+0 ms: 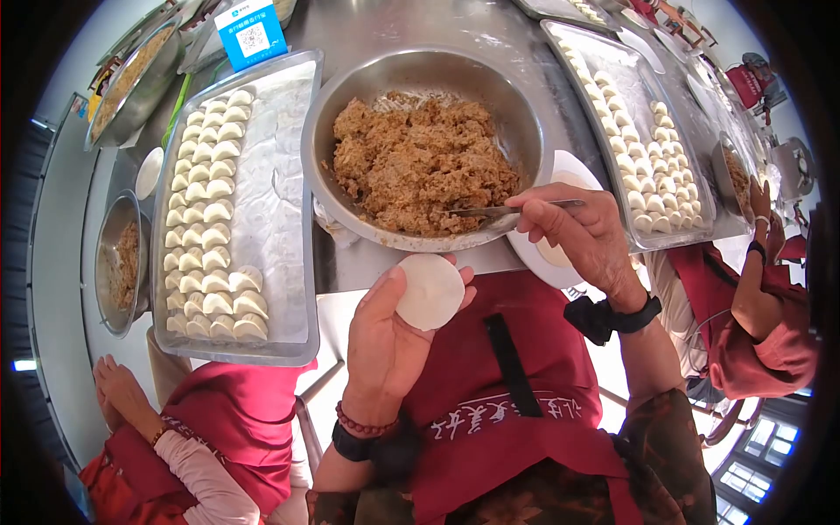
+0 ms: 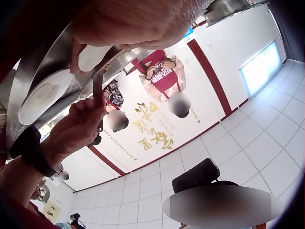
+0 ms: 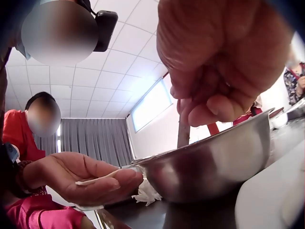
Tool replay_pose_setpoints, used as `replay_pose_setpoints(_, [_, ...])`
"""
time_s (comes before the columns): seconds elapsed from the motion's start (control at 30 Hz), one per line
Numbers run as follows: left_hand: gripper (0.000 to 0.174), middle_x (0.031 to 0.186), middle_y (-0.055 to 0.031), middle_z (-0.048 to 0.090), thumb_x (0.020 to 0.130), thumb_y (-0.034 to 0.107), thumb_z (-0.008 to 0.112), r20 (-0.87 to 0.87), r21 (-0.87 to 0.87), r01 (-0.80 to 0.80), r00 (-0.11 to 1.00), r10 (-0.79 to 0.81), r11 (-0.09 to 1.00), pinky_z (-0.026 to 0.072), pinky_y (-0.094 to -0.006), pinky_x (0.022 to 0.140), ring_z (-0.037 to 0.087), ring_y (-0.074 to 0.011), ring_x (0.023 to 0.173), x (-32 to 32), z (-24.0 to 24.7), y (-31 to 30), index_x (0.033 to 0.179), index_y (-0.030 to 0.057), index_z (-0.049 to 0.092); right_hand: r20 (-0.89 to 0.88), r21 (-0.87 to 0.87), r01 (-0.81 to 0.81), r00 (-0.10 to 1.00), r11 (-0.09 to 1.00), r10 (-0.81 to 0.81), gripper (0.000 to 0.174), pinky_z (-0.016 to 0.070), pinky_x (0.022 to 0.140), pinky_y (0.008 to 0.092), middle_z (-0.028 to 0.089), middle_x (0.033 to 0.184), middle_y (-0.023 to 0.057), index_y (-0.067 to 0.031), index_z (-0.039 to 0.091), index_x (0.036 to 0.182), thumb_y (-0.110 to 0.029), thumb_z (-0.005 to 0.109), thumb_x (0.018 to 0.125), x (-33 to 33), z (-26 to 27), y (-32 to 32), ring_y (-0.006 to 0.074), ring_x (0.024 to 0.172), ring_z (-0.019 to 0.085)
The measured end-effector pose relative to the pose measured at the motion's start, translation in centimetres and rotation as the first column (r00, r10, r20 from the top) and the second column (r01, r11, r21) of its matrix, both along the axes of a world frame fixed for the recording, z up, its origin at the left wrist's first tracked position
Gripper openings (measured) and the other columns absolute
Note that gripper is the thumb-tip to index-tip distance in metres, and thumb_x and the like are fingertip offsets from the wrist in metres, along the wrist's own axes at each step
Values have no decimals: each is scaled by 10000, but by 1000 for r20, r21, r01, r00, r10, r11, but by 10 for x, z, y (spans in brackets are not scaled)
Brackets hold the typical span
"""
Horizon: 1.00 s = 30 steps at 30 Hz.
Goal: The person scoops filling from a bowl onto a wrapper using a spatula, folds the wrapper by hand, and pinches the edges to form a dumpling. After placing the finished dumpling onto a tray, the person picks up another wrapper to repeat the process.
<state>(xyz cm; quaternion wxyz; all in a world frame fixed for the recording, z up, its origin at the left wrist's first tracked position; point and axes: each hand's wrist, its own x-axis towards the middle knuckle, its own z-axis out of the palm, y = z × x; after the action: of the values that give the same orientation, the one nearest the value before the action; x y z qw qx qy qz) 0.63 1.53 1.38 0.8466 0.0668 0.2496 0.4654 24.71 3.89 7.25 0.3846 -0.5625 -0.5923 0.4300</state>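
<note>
A round white dough wrapper (image 1: 430,292) lies in the upturned left hand (image 1: 385,337), thumb at one edge and fingertips at the other. In the right wrist view the wrapper (image 3: 97,178) rests across the cupped fingers of the left hand (image 3: 76,179). The right hand (image 1: 582,232) pinches a flat metal utensil (image 1: 516,210), its far end at the brown filling (image 1: 420,166) near the rim of a large steel bowl (image 1: 319,131). The left wrist view shows the right hand (image 2: 71,126) gripping the utensil (image 2: 98,88). The wrapper is just below the bowl's near rim.
Left of the bowl is a tray (image 1: 293,346) with rows of dumplings (image 1: 210,210); another dumpling tray (image 1: 709,206) stands at right. A white plate (image 1: 525,249) is partly under the right hand. A smaller bowl (image 1: 105,227) and a QR-code sign (image 1: 252,37) are at left. People in red aprons sit on both sides.
</note>
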Motion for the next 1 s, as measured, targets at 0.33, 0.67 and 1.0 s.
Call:
replay_pose_setpoints(0.33, [474, 1296, -227, 571, 1070, 317, 349, 22, -14, -23, 999, 23, 1000, 470, -557, 1037, 566, -391, 1215, 9, 14, 5, 1360, -55, 399, -170, -126, 61, 982, 990, -83, 276, 443, 565, 220, 675, 791, 52, 37, 719, 1024, -202, 585, 987, -1, -9, -4, 82, 683, 604])
replay_pose_setpoints(0.67, [515, 1339, -233, 545, 1072, 343, 325, 27, 38, -20, 999, 19, 999, 467, -555, 1040, 560, -397, 1222, 5, 18, 8, 1415, -40, 340, -488, -218, 142, 841, 966, -234, 326, 470, 562, 238, 688, 804, 74, 49, 678, 1083, -243, 556, 1003, -6, -31, -9, 106, 651, 613])
replay_pose_setpoints(1.0, [554, 1395, -289, 475, 1076, 371, 242, 32, 44, -8, 999, 7, 999, 395, -600, 1094, 460, -477, 1296, -1, 25, 12, 1450, -36, 293, -542, -207, 156, 804, 966, -246, 367, 492, 604, 242, 686, 849, 80, 65, 640, 1156, -255, 524, 1018, -19, -27, -28, 117, 700, 622])
